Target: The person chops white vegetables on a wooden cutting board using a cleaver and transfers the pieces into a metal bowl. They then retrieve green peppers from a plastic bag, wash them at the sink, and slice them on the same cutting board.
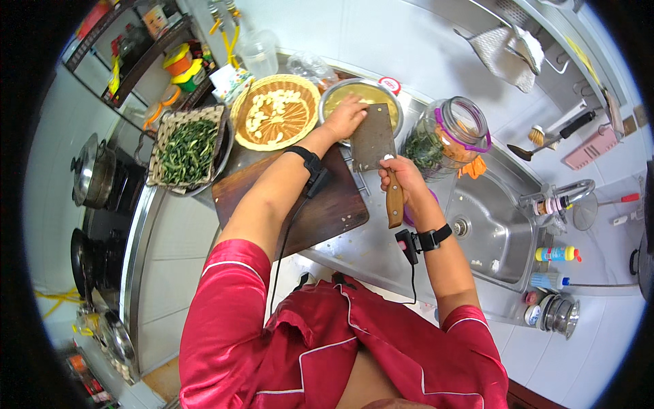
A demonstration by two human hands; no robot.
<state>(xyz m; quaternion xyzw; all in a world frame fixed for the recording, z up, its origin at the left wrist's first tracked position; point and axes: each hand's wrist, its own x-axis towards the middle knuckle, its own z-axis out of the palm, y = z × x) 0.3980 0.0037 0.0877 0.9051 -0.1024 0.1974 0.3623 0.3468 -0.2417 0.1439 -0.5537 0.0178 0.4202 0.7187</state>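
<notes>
My right hand [401,176] is closed around the wooden handle of a cleaver [374,138], by the base of its broad blade. My left hand [347,118] reaches over the near rim of a steel bowl [398,125] with yellowish contents, its fingers beside or against the blade's left edge; whether they hold anything is unclear. Left of the bowl, a wicker basket [240,134] holds pale peeled pieces, perhaps garlic cloves. A dark wooden cutting board [332,204] lies below my left forearm, small pale bits at its corner. A large glass jar [434,138] with greens and orange pieces stands at the right.
A woven basket of cut greens [186,148] rests at the left over a metal basin. The steel sink [490,230] and its faucet [562,197] are at the right. Lidded pots [94,174] stand on the stove at far left. A clear plastic jug [259,53] is at the back.
</notes>
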